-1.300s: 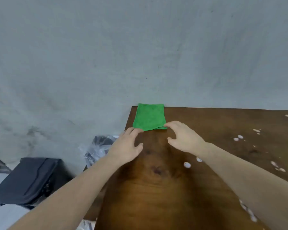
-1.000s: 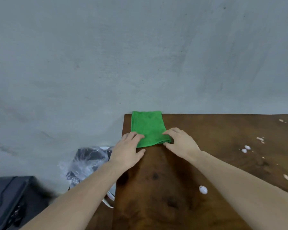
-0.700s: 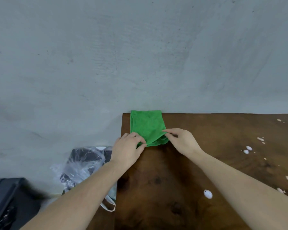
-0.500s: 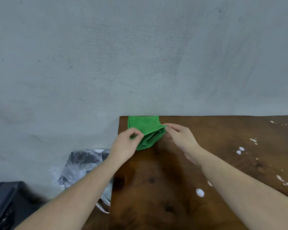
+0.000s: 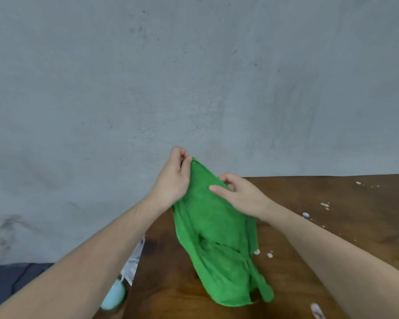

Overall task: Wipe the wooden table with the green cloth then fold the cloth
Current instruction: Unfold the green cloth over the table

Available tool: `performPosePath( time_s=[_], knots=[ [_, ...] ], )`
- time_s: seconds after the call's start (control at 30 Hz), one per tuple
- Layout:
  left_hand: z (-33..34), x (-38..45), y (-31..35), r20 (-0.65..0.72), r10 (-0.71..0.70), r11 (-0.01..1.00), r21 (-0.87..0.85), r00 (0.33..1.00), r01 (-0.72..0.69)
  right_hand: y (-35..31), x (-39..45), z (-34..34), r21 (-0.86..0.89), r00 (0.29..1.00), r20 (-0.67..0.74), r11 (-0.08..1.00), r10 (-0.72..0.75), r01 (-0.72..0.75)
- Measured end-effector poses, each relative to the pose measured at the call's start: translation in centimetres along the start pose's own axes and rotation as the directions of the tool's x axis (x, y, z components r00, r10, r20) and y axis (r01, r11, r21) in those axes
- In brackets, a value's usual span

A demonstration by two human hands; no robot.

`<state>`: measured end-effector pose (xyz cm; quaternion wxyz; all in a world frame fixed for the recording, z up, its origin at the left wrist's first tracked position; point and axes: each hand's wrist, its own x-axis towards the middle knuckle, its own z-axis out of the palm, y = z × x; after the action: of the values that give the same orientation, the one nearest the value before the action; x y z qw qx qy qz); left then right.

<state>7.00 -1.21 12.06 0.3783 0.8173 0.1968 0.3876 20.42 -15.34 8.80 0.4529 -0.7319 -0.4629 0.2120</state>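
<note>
while both hands pinch its top edge, left hand (image 5: pixel 173 180) higher than right hand (image 5: pixel 240 194), the green cloth (image 5: pixel 214 238) hangs lengthwise down to the wooden table (image 5: pixel 332 226).

cloth (image 5: pixel 213 229) above table (image 5: pixel 309 203) | left hand (image 5: pixel 173 178) left of right hand (image 5: pixel 242 196)
</note>
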Motion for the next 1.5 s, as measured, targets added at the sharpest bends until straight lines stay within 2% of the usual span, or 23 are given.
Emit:
performPosePath(
  time_s=[0.07,0.17,0.27,0.33,0.43,0.5,0.57,0.63,0.73,0.8,0.87,0.97,1.07,1.17,1.23,1.3,1.37,1.43,1.5],
  knots=[
    [-0.5,-1.0,2.8,0.061,0.079,0.995,0.052,0.995,-0.082,-0.2,-2.0,-1.9,-0.068,0.993,0.115,0.998,0.016,-0.008],
    [-1.1,-2.6,6.4,0.137,0.171,0.965,0.175,0.976,-0.194,0.4,-4.3,-4.4,-0.023,0.972,0.223,0.997,0.080,-0.077],
    [-1.9,-3.6,8.9,0.160,0.144,0.956,0.234,0.977,-0.179,1.5,-5.7,-6.4,0.116,0.962,0.257,0.986,0.088,-0.122],
    [-2.8,-4.1,10.0,0.221,0.066,0.932,0.334,0.973,-0.139,2.6,-6.4,-7.8,0.252,0.968,0.235,0.956,0.086,-0.147],
    [-3.7,-5.0,10.9,0.354,0.007,0.803,0.555,0.935,-0.216,3.3,-7.7,-9.4,0.438,0.974,0.178,0.874,0.144,-0.209],
    [-3.9,-5.8,11.3,0.401,-0.002,0.692,0.662,0.916,-0.289,2.9,-8.6,-10.1,0.495,0.980,0.132,0.847,0.148,-0.195],
    [-4.0,-6.4,12.2,0.392,-0.032,0.599,0.744,0.919,-0.296,2.1,-9.2,-10.4,0.479,0.988,0.110,0.866,0.105,-0.146],
    [-4.2,-7.1,13.3,0.339,-0.081,0.582,0.779,0.937,-0.232,1.1,-10.0,-10.8,0.455,0.985,0.154,0.879,0.082,-0.145],
    [-5.3,-8.1,14.5,0.311,-0.188,0.746,0.662,0.932,-0.071,-0.1,-11.4,-12.0,0.316,0.941,0.325,0.926,0.099,-0.206],
    [-5.9,-8.9,14.8,0.368,-0.257,0.894,0.441,0.893,0.075,-0.5,-11.8,-12.7,0.229,0.910,0.399,0.949,0.110,-0.216],
    [-6.3,-9.6,14.8,0.402,-0.277,0.958,0.181,0.873,0.220,-0.8,-12.0,-12.8,0.235,0.914,0.397,0.954,0.079,-0.185],
    [-6.3,-9.9,14.2,0.409,-0.354,0.909,-0.059,0.841,0.412,-1.0,-11.9,-12.5,0.420,0.931,0.360,0.900,-0.053,-0.112],
    [-6.1,-9.3,13.1,0.408,-0.403,0.882,-0.065,0.819,0.466,-1.0,-11.4,-11.8,0.544,0.923,0.379,0.821,-0.060,-0.170],
    [-5.8,-8.2,11.6,0.390,-0.400,0.872,-0.117,0.829,0.475,-1.1,-10.0,-10.7,0.614,0.932,0.363,0.756,-0.017,-0.225],
    [-6.1,-7.1,10.0,0.370,-0.414,0.877,-0.081,0.832,0.473,-1.1,-8.6,-9.7,0.641,0.941,0.338,0.727,0.022,-0.247],
    [-6.4,-6.0,7.9,0.371,-0.457,0.878,0.042,0.809,0.477,-0.5,-6.7,-8.4,0.596,0.948,0.302,0.757,0.096,-0.266],
    [-6.3,-4.7,5.0,0.386,-0.499,0.867,0.203,0.776,0.456,0.8,-4.5,-7.0,0.446,0.943,0.265,0.841,0.201,-0.305],
    [-5.2,-3.7,1.7,0.375,-0.510,0.852,0.343,0.774,0.396,2.4,-2.7,-5.5,0.201,0.934,0.216,0.924,0.283,-0.327],
    [-3.7,-2.6,-2.7,0.377,-0.486,0.847,0.424,0.789,0.319,4.5,-0.6,-4.0,-0.116,0.940,0.144,0.948,0.310,-0.295]
  ],
)
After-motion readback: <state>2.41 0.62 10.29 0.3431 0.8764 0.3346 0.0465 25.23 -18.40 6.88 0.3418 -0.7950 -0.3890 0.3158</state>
